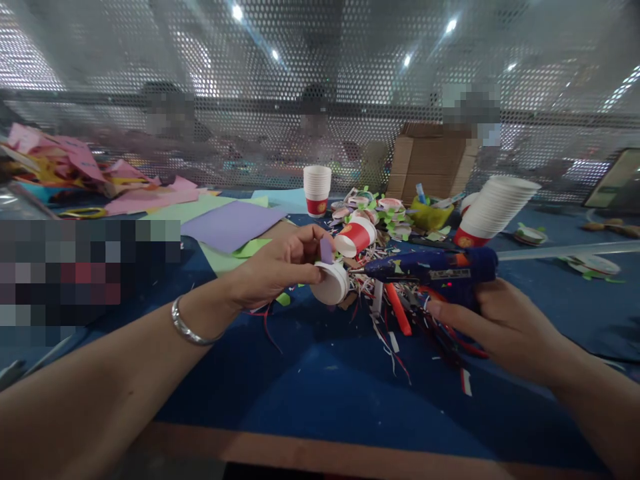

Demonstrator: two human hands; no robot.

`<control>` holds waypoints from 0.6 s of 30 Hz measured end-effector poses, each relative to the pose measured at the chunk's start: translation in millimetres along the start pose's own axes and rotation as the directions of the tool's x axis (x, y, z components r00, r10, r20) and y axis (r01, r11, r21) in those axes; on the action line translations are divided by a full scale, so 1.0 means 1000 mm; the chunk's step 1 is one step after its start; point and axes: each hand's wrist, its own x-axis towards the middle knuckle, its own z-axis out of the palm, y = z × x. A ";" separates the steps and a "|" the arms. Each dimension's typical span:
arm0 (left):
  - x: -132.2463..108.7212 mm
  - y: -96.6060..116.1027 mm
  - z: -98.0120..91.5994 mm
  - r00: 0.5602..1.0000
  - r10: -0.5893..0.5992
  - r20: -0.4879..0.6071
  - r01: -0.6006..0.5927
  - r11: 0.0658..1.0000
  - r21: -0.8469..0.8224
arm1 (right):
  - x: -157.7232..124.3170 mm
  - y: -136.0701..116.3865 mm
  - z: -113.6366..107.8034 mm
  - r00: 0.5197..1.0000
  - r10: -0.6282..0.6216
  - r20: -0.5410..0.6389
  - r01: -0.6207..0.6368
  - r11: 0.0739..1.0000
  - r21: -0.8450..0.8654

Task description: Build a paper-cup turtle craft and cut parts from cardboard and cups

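My left hand (285, 267) pinches a round white paper cup bottom (331, 287) at its upper left edge. A small purple paper strip (327, 249) stands up from that edge by my fingertips. My right hand (510, 327) is wrapped round a blue hot glue gun (430, 265) with a lit red light. The gun's nozzle points left and is at the right edge of the cup bottom; whether it touches cannot be made out. A clear glue stick (565, 251) runs out of the gun's back. Just behind lies a red and white paper cup (356, 237) on its side.
Paper shreds (385, 327) lie under the gun. Cup stacks (317, 190) (495, 207) stand behind, with a heap of finished-looking paper discs (390, 210) between. Coloured sheets (233, 225) spread left; a cardboard box (433, 160) stands before a perforated metal screen (250, 127).
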 end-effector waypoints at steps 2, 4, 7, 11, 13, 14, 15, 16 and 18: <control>0.000 0.000 0.001 1.000 -0.006 -0.016 0.005 1.000 -0.031 | 0.000 -0.002 0.000 0.999 0.001 -0.033 0.002 0.997 0.077; 0.001 0.000 0.001 0.998 -0.023 -0.054 0.020 0.999 -0.045 | -0.001 -0.002 -0.001 0.998 0.008 -0.060 0.000 0.992 0.128; 0.002 0.000 -0.001 0.994 -0.046 -0.104 0.039 0.997 -0.068 | -0.001 -0.001 0.000 0.998 0.002 -0.068 0.007 0.992 0.126; 0.003 -0.001 -0.002 0.993 -0.046 -0.107 0.036 0.994 -0.101 | -0.002 0.001 0.002 0.999 -0.001 -0.047 0.008 0.990 0.142; 0.003 -0.003 -0.002 0.993 -0.057 -0.106 0.045 0.993 -0.113 | -0.003 0.001 0.003 0.999 -0.006 -0.037 0.012 0.988 0.157; 0.003 -0.003 -0.002 0.992 -0.064 -0.107 0.051 0.992 -0.120 | -0.002 0.001 0.003 0.999 -0.010 -0.037 0.016 0.987 0.161; 0.004 -0.004 -0.002 0.992 -0.068 -0.108 0.054 0.991 -0.126 | -0.002 0.000 0.002 0.999 -0.016 -0.039 0.022 0.986 0.162; 0.004 -0.004 -0.002 0.992 -0.069 -0.108 0.054 0.990 -0.132 | -0.002 0.000 0.002 0.999 -0.021 -0.039 0.027 0.987 0.161; 0.004 -0.004 -0.002 0.992 -0.065 -0.108 0.050 0.990 -0.133 | -0.002 -0.001 0.002 0.998 -0.037 -0.043 0.043 0.987 0.155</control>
